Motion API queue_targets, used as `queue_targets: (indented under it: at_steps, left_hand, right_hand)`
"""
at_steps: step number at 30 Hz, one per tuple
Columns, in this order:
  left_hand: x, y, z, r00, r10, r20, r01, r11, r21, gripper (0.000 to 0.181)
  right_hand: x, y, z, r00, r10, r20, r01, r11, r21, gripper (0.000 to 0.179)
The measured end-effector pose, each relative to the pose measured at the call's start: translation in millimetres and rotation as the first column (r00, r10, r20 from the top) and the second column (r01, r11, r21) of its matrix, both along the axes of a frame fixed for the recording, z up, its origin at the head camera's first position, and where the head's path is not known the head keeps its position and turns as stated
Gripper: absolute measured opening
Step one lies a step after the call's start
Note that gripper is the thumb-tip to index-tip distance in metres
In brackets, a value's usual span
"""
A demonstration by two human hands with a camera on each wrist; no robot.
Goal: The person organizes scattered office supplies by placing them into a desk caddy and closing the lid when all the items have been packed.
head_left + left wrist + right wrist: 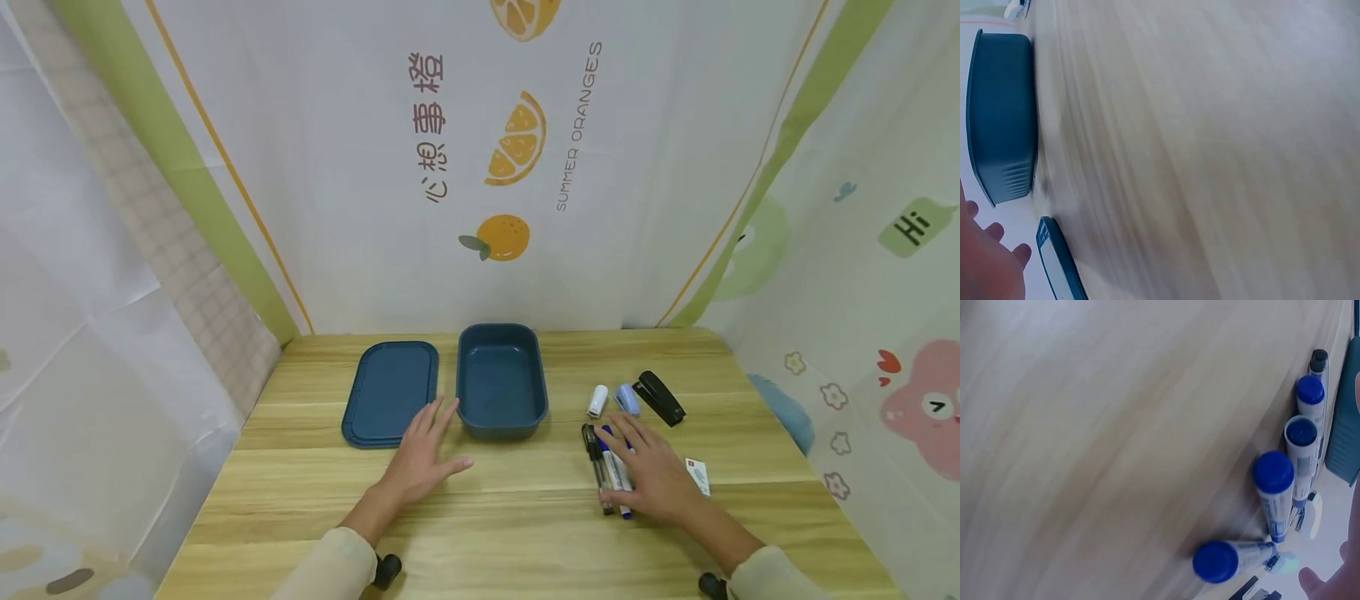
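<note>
The back cloth (337, 208) bears "心想事橙" (429, 127) just before 12 o'clock and "SUMMER ORANGES" (579, 127) at 1, the right-hand cloth (817, 308) has "Hi" on a green label (915, 227) near 3, and print on the markers (1276, 509) is illegible.

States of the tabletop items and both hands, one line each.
Dark blue container: upright, uncovered.
Dark blue lid: flat, off the container.
Blue markers: lying down, seemingly capped.
Black pen: lying down, seemingly capped.
Black stapler: resting, load not visible.
Small white device: resting, open/shut unclear.
Small lavender device: same.
White packet: lying down.
Left hand: fingers spread, holding nothing.
Right hand: extended over the markers, contact unclear.
</note>
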State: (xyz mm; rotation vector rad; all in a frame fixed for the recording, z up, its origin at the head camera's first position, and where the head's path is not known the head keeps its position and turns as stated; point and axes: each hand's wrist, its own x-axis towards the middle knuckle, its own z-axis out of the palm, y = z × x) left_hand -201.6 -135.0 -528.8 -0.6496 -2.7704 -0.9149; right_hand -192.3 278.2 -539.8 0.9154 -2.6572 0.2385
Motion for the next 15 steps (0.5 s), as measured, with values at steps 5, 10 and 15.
queue_targets:
  at_steps: [5,10,15]
  left_hand:
    - [-5.2,5.7,1.3,0.999,0.002,0.046,-0.005,0.998,0.058,0.093]
    - [-9.4,10.9,2.5,0.995,-0.014,0.097,-0.002,0.986,0.165,0.091]
    - [-15.7,14.4,-0.4,0.994,-0.002,0.106,-0.024,0.970,0.243,0.087]
  right_hand:
    - [0.2,4,2.0,1.000,0.007,0.005,-0.007,1.000,-0.024,0.097]
    - [0.4,10,1.7,1.000,0.012,0.028,-0.010,0.999,-0.052,0.100]
    - [1.1,18,0.3,0.999,-0.007,0.037,0.009,0.998,-0.062,0.103]
